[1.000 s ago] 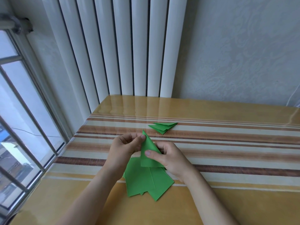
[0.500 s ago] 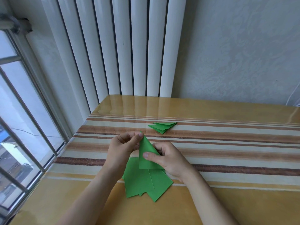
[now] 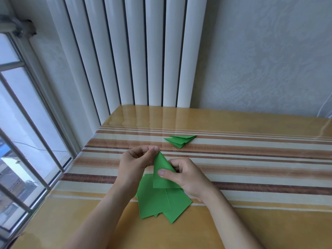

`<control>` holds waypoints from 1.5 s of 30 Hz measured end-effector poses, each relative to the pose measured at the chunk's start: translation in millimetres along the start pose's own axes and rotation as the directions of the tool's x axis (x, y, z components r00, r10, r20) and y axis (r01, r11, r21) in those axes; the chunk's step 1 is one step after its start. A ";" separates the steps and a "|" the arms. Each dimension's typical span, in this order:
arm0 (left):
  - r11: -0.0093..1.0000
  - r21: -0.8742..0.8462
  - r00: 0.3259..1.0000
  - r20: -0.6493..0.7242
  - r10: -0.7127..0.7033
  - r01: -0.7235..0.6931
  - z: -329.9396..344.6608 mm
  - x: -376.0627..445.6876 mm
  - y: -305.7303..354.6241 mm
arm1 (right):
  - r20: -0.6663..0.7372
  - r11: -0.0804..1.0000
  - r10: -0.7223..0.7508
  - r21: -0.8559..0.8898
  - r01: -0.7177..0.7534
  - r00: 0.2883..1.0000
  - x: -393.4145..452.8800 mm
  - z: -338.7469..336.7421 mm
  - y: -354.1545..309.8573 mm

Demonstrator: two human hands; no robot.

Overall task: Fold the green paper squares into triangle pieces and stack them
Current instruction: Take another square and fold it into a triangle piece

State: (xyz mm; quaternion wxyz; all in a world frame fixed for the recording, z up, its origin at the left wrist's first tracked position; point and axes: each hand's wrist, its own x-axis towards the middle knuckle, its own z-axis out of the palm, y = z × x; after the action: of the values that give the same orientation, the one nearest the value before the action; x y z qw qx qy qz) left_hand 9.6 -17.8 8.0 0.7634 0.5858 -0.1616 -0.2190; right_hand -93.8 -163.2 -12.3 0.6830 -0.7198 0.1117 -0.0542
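I hold a partly folded green paper piece (image 3: pixel 162 169) above the table between both hands. My left hand (image 3: pixel 134 162) pinches its pointed top with thumb and fingertips. My right hand (image 3: pixel 186 177) grips its right side, thumb pressed across the front of the paper. Beneath them a loose pile of flat green paper squares (image 3: pixel 161 202) lies on the table. Farther back, a small stack of folded green triangle pieces (image 3: pixel 180 140) rests on the striped part of the table.
The striped, glossy table (image 3: pixel 251 159) runs up to a white radiator (image 3: pixel 140 60) and a wall at the back. A window with metal bars (image 3: pixel 23 141) lines the left side, just past the table's left edge.
The held piece has curled narrower toward its top point and both hands have shifted slightly left. The pile and the triangle stack have not moved.
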 end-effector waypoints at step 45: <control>0.995 -0.025 0.995 -0.001 -0.095 0.095 2.4 -2.3 4.3 | -0.054 0.999 -0.029 -0.024 0.027 0.998 1.2 0.2 0.8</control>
State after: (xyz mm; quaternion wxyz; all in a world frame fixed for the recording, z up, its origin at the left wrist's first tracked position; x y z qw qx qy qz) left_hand 7.1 -17.6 12.8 0.7594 0.5836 -0.1300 -0.2566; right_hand -92.6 -163.3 -13.2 0.6706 -0.7274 0.1206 -0.0818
